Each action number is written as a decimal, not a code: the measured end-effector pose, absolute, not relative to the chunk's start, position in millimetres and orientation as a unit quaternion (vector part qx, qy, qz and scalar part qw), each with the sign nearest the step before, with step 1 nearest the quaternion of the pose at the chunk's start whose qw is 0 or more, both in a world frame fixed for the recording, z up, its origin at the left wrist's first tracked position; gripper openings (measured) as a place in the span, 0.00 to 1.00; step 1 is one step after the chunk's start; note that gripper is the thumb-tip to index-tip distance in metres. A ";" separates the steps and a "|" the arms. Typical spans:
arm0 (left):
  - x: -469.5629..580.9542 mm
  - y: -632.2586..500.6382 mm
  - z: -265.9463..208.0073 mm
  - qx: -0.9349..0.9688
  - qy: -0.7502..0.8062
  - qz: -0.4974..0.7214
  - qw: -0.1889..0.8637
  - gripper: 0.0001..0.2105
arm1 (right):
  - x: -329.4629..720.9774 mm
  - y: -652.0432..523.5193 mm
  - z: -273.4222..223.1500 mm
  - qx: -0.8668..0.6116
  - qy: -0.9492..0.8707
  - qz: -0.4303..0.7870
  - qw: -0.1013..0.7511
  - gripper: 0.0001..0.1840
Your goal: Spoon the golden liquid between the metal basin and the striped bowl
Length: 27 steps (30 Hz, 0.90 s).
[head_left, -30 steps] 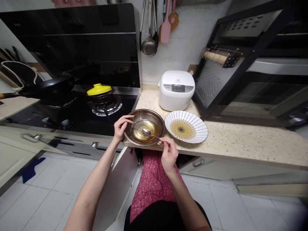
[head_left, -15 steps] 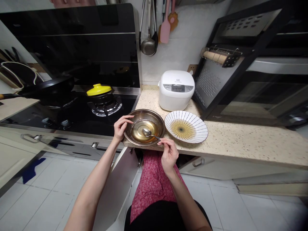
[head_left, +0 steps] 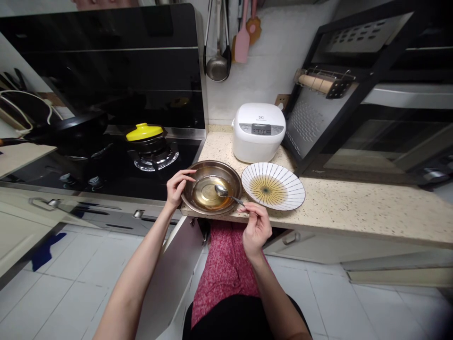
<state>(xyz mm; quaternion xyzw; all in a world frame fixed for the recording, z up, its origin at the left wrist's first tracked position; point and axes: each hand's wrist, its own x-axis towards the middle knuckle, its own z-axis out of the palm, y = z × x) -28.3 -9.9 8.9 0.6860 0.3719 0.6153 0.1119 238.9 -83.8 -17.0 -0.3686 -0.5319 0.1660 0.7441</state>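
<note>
A round stainless steel bowl [head_left: 233, 175] with yellowish liquid in its bottom stands at the counter's front edge. My left hand [head_left: 177, 187] grips its left rim, fingers over the edge. Pinched by the handle in my right hand [head_left: 257, 226] is a metal spoon [head_left: 222, 191], its head over the right part of the bowl. Whether the spoon touches the liquid I cannot tell. Right beside the bowl lies a white plate [head_left: 295, 191] with dark radiating lines and a yellow-brown pool, or colouring, in its middle.
Behind the plate stands a white rice cooker [head_left: 259, 134]. A pot with a yellow lid [head_left: 144, 132] sits on the gas stove to the left, a black wok [head_left: 79, 130] farther left. Ladles [head_left: 217, 68] hang on the wall. Below the bowl, a cabinet door [head_left: 173, 269] stands ajar.
My right hand has moved a little to the right, and the spoon has shifted with it inside the bowl. The left hand keeps its place on the rim.
</note>
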 end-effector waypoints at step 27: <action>-28.9 -9.6 8.6 0.688 0.368 0.616 0.112 0.18 | 291.3 -69.4 1.8 -0.404 -0.566 -0.103 0.711 0.09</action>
